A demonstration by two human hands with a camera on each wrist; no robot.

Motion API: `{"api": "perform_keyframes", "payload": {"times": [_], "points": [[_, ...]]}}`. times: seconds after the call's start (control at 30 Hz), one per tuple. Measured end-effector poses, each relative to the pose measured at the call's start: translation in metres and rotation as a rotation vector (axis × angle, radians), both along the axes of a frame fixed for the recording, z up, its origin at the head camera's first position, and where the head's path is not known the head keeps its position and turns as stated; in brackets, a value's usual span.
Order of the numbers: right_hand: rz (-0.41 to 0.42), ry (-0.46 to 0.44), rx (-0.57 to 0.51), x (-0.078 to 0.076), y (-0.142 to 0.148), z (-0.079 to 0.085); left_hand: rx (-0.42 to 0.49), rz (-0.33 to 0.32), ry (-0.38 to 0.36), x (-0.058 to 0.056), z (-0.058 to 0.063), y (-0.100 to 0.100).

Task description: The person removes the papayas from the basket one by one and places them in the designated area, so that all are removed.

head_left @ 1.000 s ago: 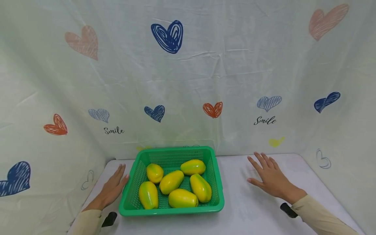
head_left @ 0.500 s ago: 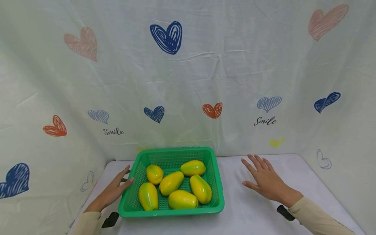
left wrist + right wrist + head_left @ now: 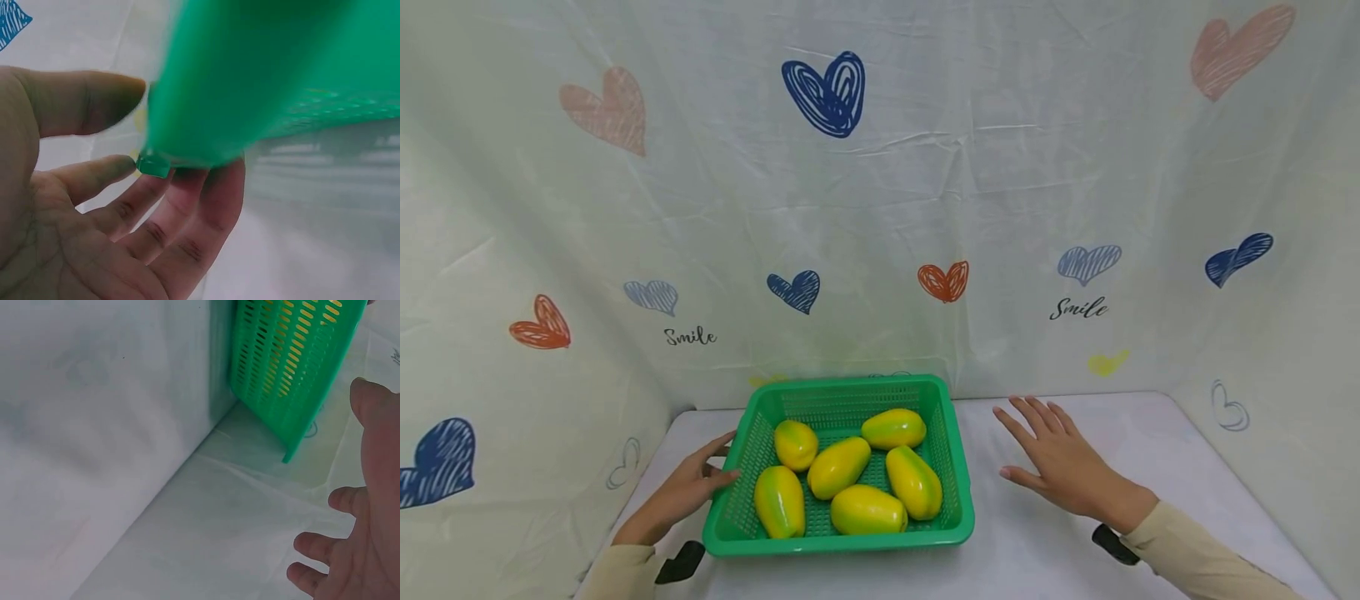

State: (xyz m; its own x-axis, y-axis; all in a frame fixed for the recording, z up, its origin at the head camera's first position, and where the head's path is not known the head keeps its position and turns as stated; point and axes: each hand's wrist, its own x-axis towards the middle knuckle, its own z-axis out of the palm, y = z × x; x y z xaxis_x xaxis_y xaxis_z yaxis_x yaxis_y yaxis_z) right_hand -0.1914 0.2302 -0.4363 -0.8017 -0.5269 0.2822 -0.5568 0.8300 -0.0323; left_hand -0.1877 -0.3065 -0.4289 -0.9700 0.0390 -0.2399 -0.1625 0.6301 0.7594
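A green plastic basket (image 3: 838, 546) with slotted walls stands on the table and holds several glossy yellow-green fruits (image 3: 867, 509), shaped like mangoes or small papayas. At its left side, my left hand (image 3: 681, 492) holds the rim. In the left wrist view, the fingers (image 3: 209, 219) curl under the blurred green rim (image 3: 212, 94) and the thumb (image 3: 87, 103) lies at its outer edge. My right hand (image 3: 1067, 467) hovers to the right of the basket, fingers spread and apart from it. The right wrist view shows the basket's slotted side (image 3: 287, 362) beyond the thumb (image 3: 369, 403).
White cloth covers the table (image 3: 1000, 542). Behind the basket and along both sides hangs a white curtain (image 3: 880, 208) printed with hearts and the word Smile. The basket's back rim stands close to the rear curtain.
My left hand has moved right onto the basket's left rim, its fingers now curling there. The right hand has drifted left toward the basket, still spread. The fruits stay in place.
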Motion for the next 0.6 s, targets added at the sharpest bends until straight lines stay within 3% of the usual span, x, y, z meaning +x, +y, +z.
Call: {"api": "perform_keyframes", "payload": {"times": [0.2,0.6], "points": [[0.011,-0.028,0.014,0.0,-0.011,0.006,0.051,0.03,0.008,0.001,-0.001,0.0],[0.13,0.018,0.033,-0.005,-0.036,0.016,0.116,0.034,0.006,0.001,-0.004,-0.007]]}}
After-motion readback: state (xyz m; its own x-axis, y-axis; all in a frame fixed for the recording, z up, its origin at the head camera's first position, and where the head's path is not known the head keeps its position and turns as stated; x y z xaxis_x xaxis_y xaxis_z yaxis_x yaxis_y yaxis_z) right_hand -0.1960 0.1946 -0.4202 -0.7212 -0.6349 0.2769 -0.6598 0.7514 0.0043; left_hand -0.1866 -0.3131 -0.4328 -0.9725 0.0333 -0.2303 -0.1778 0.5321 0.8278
